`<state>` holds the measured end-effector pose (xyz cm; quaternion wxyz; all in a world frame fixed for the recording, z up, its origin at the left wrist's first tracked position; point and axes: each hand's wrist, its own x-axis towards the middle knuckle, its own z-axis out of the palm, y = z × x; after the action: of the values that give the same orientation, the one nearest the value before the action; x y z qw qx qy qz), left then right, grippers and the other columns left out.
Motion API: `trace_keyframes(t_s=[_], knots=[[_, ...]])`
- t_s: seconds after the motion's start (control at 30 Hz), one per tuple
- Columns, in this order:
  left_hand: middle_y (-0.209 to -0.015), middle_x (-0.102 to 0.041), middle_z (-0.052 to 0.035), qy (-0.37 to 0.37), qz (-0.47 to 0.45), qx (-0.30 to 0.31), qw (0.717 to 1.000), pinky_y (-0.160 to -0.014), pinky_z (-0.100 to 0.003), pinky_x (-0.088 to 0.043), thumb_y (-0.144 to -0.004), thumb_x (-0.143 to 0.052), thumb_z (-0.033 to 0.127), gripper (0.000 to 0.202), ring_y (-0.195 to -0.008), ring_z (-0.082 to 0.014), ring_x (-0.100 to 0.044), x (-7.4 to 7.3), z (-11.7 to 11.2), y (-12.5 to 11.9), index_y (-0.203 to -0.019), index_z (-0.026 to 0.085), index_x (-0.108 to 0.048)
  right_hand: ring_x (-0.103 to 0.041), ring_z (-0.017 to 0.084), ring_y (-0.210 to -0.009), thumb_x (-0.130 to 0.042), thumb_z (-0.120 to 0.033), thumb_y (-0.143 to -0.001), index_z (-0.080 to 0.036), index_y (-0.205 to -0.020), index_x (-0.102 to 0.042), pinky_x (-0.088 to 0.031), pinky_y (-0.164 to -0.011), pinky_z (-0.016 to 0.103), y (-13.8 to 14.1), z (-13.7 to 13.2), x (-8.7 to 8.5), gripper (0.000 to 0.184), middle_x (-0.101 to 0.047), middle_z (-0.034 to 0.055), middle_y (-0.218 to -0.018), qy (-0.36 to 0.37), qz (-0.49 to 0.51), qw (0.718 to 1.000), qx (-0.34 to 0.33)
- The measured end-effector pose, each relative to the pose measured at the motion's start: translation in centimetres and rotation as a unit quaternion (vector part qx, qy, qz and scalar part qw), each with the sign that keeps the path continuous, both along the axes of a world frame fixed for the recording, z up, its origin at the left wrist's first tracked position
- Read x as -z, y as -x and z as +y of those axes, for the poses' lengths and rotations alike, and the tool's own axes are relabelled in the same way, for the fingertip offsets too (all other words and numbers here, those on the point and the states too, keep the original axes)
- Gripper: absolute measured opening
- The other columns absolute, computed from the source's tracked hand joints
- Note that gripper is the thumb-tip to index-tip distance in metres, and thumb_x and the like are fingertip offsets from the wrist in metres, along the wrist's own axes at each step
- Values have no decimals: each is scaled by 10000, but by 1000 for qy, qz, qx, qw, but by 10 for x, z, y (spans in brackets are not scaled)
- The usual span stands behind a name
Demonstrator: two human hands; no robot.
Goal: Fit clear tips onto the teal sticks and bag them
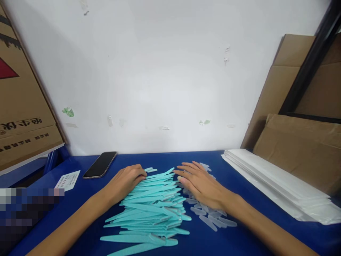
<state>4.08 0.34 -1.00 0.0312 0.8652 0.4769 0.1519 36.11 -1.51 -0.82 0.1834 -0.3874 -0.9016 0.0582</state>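
Teal razors [152,209] are lying piled between the left hand [128,179], its fingers curled, hold unclear, and the right hand [198,183], its fingers lying wide over clear caps [208,223]; light, even contact is probably serving best.

Cardboard boxes [26,96], a blue worktable [160,160] and heaped turquoise razors [151,211] suggest a workshop.

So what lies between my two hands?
In the head view, the far end of the turquoise heap lies between your left hand and right hand.
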Motion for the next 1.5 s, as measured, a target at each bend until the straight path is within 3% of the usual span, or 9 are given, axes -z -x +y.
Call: trace_keyframes(t_s=[0.17,0.33,0.63,0.97,1.17,1.4,1.5], knots=[[-981,-684,-61,-14,32,2,999,-784,-305,-459,-1015,-412,243,304,-895,-218,-661,-2,-2,-1,-965,209,-710,-607,256,-1150,-386,-291,-1066,-249,-1148,-717,-366,-1079,512,-7,6,-10,344,-738,60,-1140,-88,4,995,54],[-961,-672,-62,-35,49,-3,998,-747,-295,-456,-1020,-378,244,300,-858,-209,-648,-4,-2,-2,-955,196,-667,-647,262,-999,-513,-241,-1012,-235,-972,-763,-408,-984,483,-14,13,-9,253,-757,63,-942,-109,-34,989,92],[-959,-678,-77,-87,76,-18,993,-755,-331,-442,-1031,-397,239,266,-885,-243,-608,-2,-2,-2,-1000,181,-655,-653,266,-978,-604,-296,-990,-247,-1001,-768,-399,-983,482,-15,16,0,172,-766,55,-953,-97,-42,992,70],[-916,-659,-65,-196,92,-2,976,-742,-317,-429,-1046,-398,194,254,-868,-230,-564,-1,2,2,-991,188,-646,-645,264,-1024,-587,-284,-1006,-230,-1007,-763,-396,-1004,471,-11,16,0,184,-760,62,-991,-88,-41,993,63],[-973,-661,-74,-210,91,3,973,-761,-340,-461,-1068,-350,218,284,-888,-230,-571,-1,0,0,-1036,171,-628,-636,251,-1042,-569,-266,-1015,-232,-996,-761,-400,-984,448,-12,18,2,197,-758,48,-1028,-73,-44,995,51],[-1082,-666,-106,-218,69,13,974,-770,-360,-506,-1034,-370,144,345,-948,-247,-582,6,4,6,-1305,168,-583,-642,230,-1041,-559,-266,-1021,-222,-951,-722,-376,-1006,438,-13,23,6,182,-749,34,-1012,-86,-40,995,41],[-1073,-663,-106,-215,47,18,975,-754,-347,-516,-1019,-367,134,370,-930,-236,-584,4,0,2,-1297,189,-605,-651,230,-1011,-561,-275,-1020,-225,-933,-704,-371,-1010,445,-12,22,3,175,-749,35,-982,-102,-40,993,46]])
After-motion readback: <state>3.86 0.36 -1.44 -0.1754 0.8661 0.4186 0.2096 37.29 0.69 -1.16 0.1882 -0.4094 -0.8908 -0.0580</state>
